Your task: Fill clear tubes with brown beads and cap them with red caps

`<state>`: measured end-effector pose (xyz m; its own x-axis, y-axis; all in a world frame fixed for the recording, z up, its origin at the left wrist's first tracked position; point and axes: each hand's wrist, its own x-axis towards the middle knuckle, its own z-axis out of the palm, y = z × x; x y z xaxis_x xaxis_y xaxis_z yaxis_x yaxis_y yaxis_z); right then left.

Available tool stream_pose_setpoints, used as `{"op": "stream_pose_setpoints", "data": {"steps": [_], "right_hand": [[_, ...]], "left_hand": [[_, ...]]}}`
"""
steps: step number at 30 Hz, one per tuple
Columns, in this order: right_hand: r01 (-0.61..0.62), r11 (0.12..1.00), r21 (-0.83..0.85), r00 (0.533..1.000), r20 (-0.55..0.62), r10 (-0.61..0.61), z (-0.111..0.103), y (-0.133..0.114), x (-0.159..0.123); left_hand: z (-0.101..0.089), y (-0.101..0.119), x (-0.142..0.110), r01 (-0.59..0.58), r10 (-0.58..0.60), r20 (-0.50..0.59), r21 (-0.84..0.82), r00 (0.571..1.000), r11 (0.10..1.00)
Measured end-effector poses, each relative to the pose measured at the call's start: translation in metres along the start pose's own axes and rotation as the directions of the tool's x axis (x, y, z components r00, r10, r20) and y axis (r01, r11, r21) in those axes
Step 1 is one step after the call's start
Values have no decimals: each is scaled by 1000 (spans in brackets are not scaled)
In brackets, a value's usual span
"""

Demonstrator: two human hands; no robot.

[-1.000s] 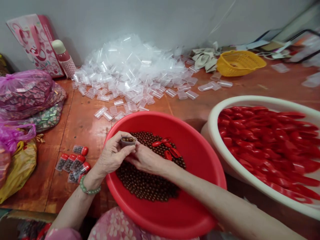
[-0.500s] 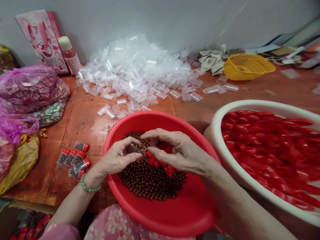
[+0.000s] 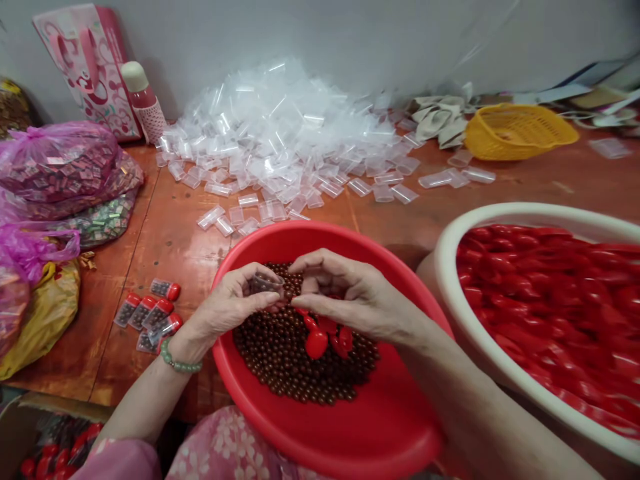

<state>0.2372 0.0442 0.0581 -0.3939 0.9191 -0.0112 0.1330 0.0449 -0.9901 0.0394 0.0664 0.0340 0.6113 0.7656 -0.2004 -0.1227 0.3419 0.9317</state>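
My left hand (image 3: 250, 298) is closed around a small clear plastic tube (image 3: 265, 281) with brown beads in it, held over the red basin (image 3: 400, 420). Facing it is my right hand (image 3: 355, 293), curved, with thumb and forefinger apart. Red plastic caps (image 3: 316, 343) show under its palm and below its thumb; whether some of them rest on the beads is hard to see. Glossy brown beads (image 3: 300, 367) cover part of the basin's floor beneath both hands. Left of the basin lie several filled tubes with red caps (image 3: 157, 311).
A white basin (image 3: 447, 267) of red plastic pieces stands at the right. Behind is a heap of clear empty tubes (image 3: 290, 140). A yellow basket (image 3: 520, 133), a bottle (image 3: 143, 100), a pink bag (image 3: 90, 73) and filled plastic bags (image 3: 60, 167) stand around. A box of capped tubes (image 3: 60, 447) sits lower left.
The tube in my left hand has tilted and drawn slightly away from my right hand. Another red cap shows lower under the right hand. The view has shifted slightly.
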Motion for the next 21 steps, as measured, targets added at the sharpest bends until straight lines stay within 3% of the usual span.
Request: {"op": "stream_pose_setpoints", "data": {"steps": [4, 8, 12, 16, 21], "right_hand": [[-50, 995, 90, 972, -222, 69, 1, 9, 9], [-5, 1000, 30, 912, -411, 17, 8, 15, 16], [29, 999, -26, 854, -518, -38, 18, 16, 20], [48, 991, -125, 846, -522, -107, 21, 20, 19], [121, 914, -388, 885, -374, -276, 13, 20, 12]], "left_hand": [[2, 2, -2, 55, -53, -41, 68, 998, 996], [7, 1, -4, 129, -127, -45, 51, 991, 990], [13, -1, -4, 102, -88, -109, 131, 990, 986], [14, -2, -5, 73, -42, -154, 200, 987, 977], [7, -4, -4, 80, -69, -146, 66, 987, 995]]}}
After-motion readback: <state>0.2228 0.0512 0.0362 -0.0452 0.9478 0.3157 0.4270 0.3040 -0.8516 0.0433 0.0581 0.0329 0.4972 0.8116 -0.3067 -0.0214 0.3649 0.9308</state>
